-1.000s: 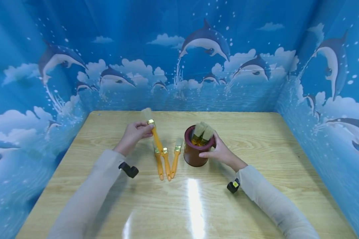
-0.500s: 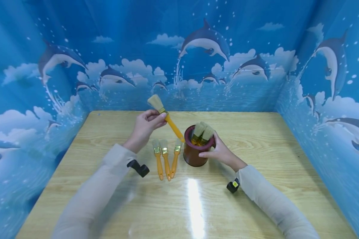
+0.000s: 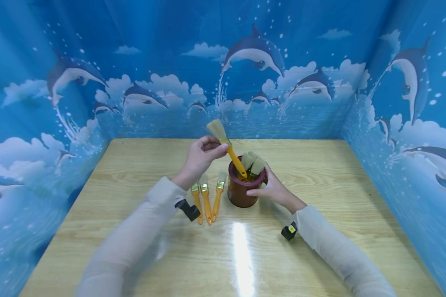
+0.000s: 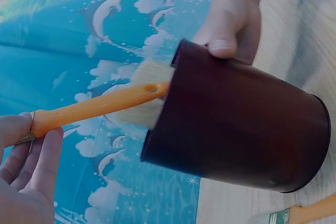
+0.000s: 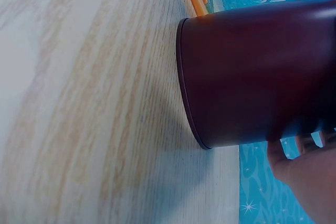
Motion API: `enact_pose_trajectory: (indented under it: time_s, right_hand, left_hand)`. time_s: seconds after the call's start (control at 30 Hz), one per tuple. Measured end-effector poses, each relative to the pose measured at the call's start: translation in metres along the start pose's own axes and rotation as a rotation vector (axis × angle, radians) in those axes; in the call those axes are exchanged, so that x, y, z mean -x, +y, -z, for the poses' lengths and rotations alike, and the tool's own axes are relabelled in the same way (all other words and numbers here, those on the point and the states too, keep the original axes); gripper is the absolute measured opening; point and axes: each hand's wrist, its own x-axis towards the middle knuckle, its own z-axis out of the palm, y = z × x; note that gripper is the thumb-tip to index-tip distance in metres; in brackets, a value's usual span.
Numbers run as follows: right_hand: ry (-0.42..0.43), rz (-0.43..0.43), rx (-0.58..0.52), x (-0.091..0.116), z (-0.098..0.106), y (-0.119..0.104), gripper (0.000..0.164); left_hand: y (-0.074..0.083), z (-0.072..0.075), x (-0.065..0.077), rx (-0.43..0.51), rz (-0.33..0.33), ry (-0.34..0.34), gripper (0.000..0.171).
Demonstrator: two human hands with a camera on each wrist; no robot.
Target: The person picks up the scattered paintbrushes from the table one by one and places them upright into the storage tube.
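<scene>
My left hand (image 3: 202, 159) pinches a paintbrush (image 3: 236, 161) with an orange handle and pale bristles, close to its metal band. The brush slants with bristles up, its handle end at the mouth of a dark brown-red cylindrical pot (image 3: 240, 193). In the left wrist view the handle tip (image 4: 152, 92) overlaps the pot's rim. On the pot's right side, my right hand (image 3: 276, 190) grips it, thumb at the front and the other fingers partly hidden behind. Inside the pot stand other paintbrushes (image 3: 258, 166), bristles upward, their handles mostly hidden by the wall.
Three more orange-handled paintbrushes (image 3: 207, 205) lie side by side on the wooden table (image 3: 301, 264), left of the pot; my left forearm partly covers them. A blue curtain (image 3: 193, 123) printed with dolphins surrounds the table's back and sides.
My left hand has carried the paintbrush rightward from above the lying brushes to the pot's mouth, tilting it on the way. My right hand and the pot have stayed in place.
</scene>
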Motion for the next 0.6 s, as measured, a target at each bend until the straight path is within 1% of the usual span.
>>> enact_pose_trajectory:
  time_s: [0.1, 0.2, 0.3, 0.5, 0.6]
  right_hand:
    - [-0.005, 0.004, -0.01, 0.0, 0.0, 0.001, 0.107]
    - [-0.01, 0.013, -0.016, -0.001, 0.0, 0.0, 0.106]
    - [-0.011, 0.019, -0.018, 0.0, 0.0, 0.0, 0.106]
    - [-0.016, 0.024, -0.026, 0.0, 0.001, 0.0, 0.107]
    - [-0.022, 0.041, -0.03, 0.0, 0.001, 0.001, 0.106]
  left_hand:
    - [-0.004, -0.005, 0.001, -0.102, -0.023, -0.034, 0.029]
    - [-0.009, -0.007, 0.001, -0.207, -0.065, -0.076, 0.027]
    - [-0.013, -0.009, 0.0, -0.283, -0.095, -0.111, 0.024]
    - [-0.018, -0.014, 0.0, -0.404, -0.083, -0.181, 0.022]
    - [-0.018, -0.015, 0.001, -0.448, -0.089, -0.212, 0.023]
